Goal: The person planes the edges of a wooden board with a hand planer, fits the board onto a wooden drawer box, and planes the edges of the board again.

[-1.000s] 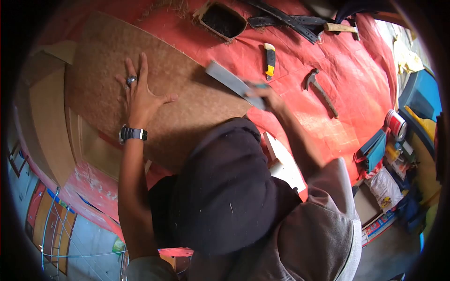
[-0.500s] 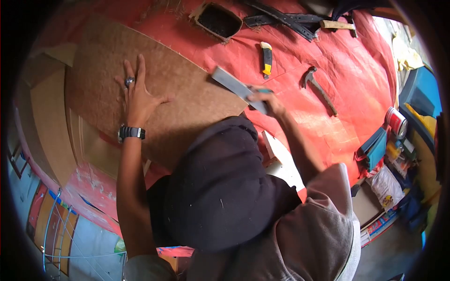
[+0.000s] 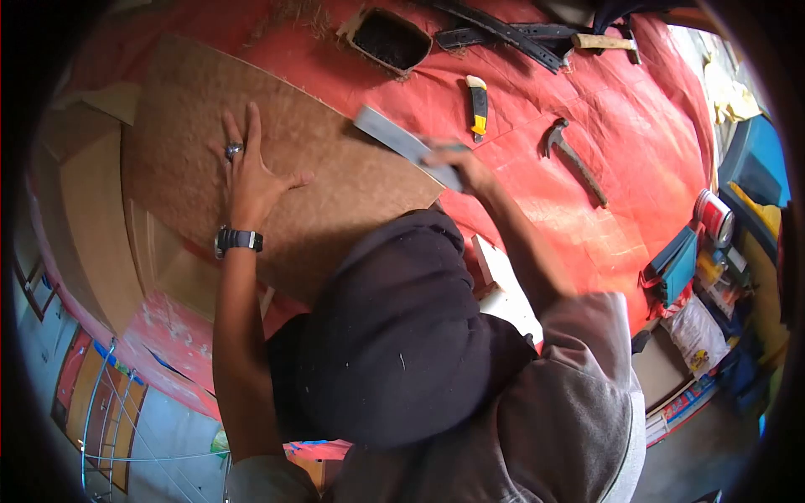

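Observation:
A brown wooden board (image 3: 335,176) lies on the red sheet. My left hand (image 3: 251,180) rests on the board with its fingers spread; a ring and a wristwatch (image 3: 239,240) show on it. My right hand (image 3: 461,164) is closed round a flat grey metal tool (image 3: 398,138), which lies along the board's upper right edge; the hand is somewhat blurred. A thin teal item (image 3: 453,148) shows at the fingers of that hand. To the right of the board are a yellow and black utility knife (image 3: 478,109) and a claw hammer (image 3: 576,163).
At the top are a dark-filled container (image 3: 391,40), black metal rails (image 3: 503,35) and a wooden-handled hammer (image 3: 604,42). A white piece (image 3: 510,289) lies below my right forearm. A can (image 3: 714,217) and bags stand at the right. The dark head covering (image 3: 386,335) hides the lower middle.
My right hand has moved up and left along the board's edge with the metal tool since half a second ago. My left hand stays spread in about the same place.

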`<control>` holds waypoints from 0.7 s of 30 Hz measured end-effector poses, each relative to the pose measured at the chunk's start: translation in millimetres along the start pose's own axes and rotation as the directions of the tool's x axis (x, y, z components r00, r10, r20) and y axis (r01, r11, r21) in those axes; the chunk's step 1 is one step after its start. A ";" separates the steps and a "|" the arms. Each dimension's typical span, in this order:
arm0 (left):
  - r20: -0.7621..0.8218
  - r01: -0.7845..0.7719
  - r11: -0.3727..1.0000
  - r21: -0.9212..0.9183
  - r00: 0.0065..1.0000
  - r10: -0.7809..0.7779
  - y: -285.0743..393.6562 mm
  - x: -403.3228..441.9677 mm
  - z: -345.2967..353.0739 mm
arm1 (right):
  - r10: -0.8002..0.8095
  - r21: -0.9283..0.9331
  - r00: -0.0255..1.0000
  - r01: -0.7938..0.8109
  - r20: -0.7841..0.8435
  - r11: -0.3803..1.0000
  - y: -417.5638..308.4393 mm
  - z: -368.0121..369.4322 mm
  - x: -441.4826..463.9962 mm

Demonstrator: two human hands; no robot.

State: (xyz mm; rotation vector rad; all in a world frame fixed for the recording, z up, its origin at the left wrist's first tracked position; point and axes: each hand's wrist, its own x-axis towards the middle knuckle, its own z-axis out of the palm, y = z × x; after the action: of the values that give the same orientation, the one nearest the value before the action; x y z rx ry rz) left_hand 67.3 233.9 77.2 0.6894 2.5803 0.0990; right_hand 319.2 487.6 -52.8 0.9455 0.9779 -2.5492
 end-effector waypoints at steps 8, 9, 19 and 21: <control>0.016 0.011 0.999 0.038 1.000 -0.012 3.8 -1.4 -5.2 | -0.201 -0.224 0.965 0.237 0.170 0.945 -9.2 -2.4 -12.6; 0.031 0.025 0.999 0.043 0.999 -0.026 7.5 -2.3 -8.7 | -0.206 -0.247 0.962 0.246 0.177 0.937 0.7 -19.2 -34.7; -0.035 -0.034 0.999 0.018 0.999 0.035 -10.4 1.5 7.2 | -0.148 -0.306 0.984 0.170 0.096 0.937 1.4 -18.9 -7.1; -0.038 -0.034 0.999 0.015 0.999 0.035 -11.7 -2.9 9.0 | -0.049 -0.230 0.998 0.057 0.038 0.972 -11.6 -4.8 -14.9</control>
State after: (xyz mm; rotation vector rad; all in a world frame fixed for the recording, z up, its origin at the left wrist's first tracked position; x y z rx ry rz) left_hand 68.3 221.9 68.2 0.7442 2.6086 0.1055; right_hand 327.7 499.5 -39.9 0.8201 1.2730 -2.4158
